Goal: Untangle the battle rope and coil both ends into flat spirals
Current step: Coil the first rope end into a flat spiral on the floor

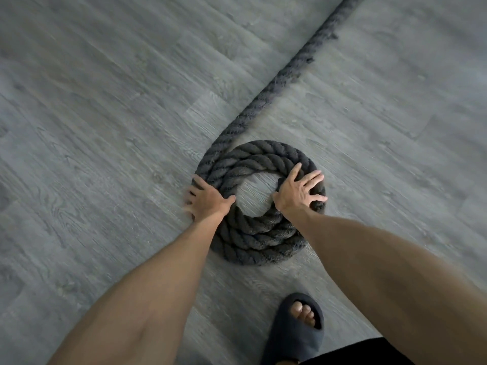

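- Head view looks straight down at a dark battle rope (259,204) wound into a flat coil of about three turns on a grey wood-grain floor (105,127), with bare floor showing in the coil's middle.
- Both hands lie open on the coil, neither gripping: the left hand (208,197) is flat on the outer left edge with its fingers spilling onto the floor, the right hand (300,191) is spread over the right side with its thumb at the inner rim.
- An uncoiled tail (290,77) leaves the coil's upper left and runs off toward the top right, out of view.
- This looks like the coiling step for one end, well under way; the other end is not in view.
- Next move, as I judge it: turn or steady the spiral and feed the tail snugly around the outermost turn, keeping it flat.
- One foot in a dark slide sandal (297,327) stands near the coil, just below it.
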`<state>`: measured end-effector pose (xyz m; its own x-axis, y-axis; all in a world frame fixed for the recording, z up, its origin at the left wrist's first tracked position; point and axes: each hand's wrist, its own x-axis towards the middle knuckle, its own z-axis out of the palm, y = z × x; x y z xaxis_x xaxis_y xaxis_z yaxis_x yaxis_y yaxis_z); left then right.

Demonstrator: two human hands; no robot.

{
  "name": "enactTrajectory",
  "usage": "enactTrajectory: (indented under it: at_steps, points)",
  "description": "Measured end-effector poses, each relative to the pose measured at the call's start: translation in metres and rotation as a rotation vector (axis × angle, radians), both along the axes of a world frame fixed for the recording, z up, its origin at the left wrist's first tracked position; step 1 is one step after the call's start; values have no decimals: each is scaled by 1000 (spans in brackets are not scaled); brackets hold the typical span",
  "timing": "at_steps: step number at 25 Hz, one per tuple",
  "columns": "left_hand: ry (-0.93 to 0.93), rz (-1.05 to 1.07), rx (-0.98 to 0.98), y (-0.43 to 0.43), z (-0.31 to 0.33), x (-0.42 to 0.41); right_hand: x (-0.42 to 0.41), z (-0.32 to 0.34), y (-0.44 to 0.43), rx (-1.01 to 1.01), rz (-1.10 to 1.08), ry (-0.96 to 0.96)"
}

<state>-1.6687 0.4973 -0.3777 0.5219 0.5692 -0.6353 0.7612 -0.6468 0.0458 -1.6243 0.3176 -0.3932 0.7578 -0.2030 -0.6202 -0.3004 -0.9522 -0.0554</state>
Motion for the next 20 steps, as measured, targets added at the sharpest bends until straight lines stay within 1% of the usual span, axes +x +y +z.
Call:
enactTrajectory:
  at_steps: [1,3,5,8,11,16,19,20]
  points:
    - [-59,-99,17,-3,1,9,6,-1,-6,-1,59,-10]
    - [-123,-227,-3,-7,9,30,26,-2,-23,0,195,-23]
    - [-115,-331,-2,-10,16,51,53,-3,-43,19,311,-29]
    - [-46,-485,-25,-21,24,79,85,2,-74,24,421,-23]
    - [-80,-563,-17,-37,24,117,110,4,-93,9,532,-35]
    - [-248,-821,26,-77,3,206,164,-3,-100,-17,684,-89]
    - [-212,-836,-11,-95,-12,250,192,-4,-96,-11,758,-143]
    - [-194,-841,8,-95,-17,256,197,-6,-95,-5,768,-178]
